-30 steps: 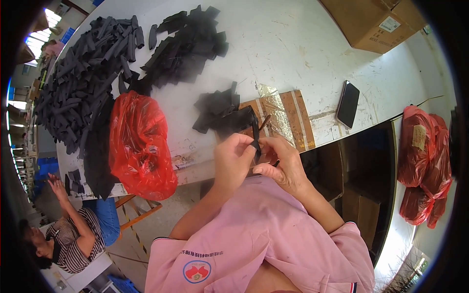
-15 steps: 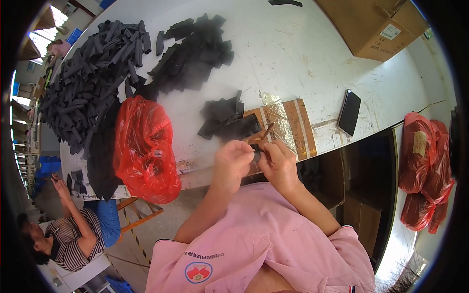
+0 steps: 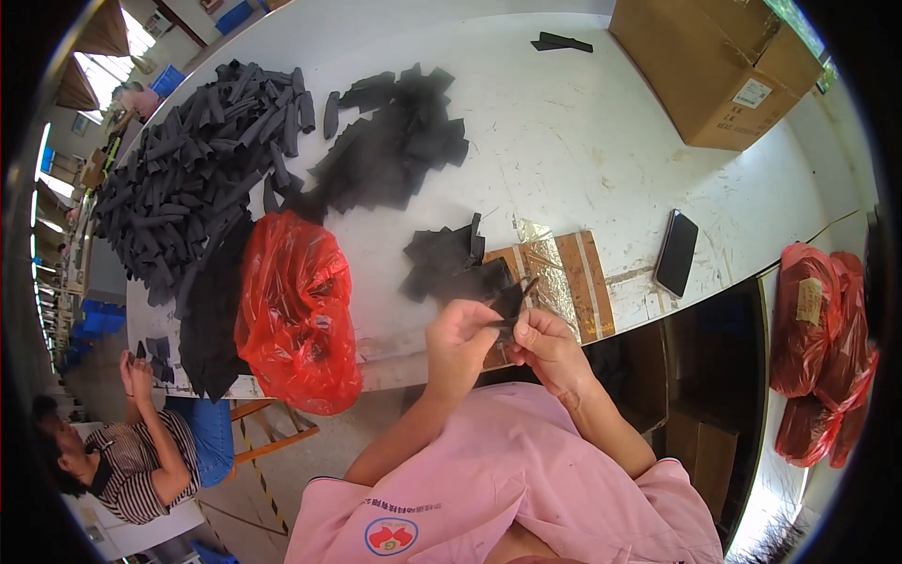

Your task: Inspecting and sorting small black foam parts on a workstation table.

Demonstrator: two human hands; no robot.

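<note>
Versus half a second earlier: white worktop point(image 3: 554, 141) and contents lie lower in frame | Frame centre: small, thin, dark black strip point(image 3: 505, 329) between the hands | Left hand point(image 3: 460, 343): fingers narrowly pinching it | Right hand point(image 3: 550, 350): fingers likewise, at its right side

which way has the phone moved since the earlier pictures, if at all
No, nowhere: the phone keeps the same place relative to the cardboard box; the whole view has shifted.

Windows point(image 3: 138, 34) glare at upper left, patchy haze softens the bright tabletop point(image 3: 554, 141), and straight edges bend.
</note>
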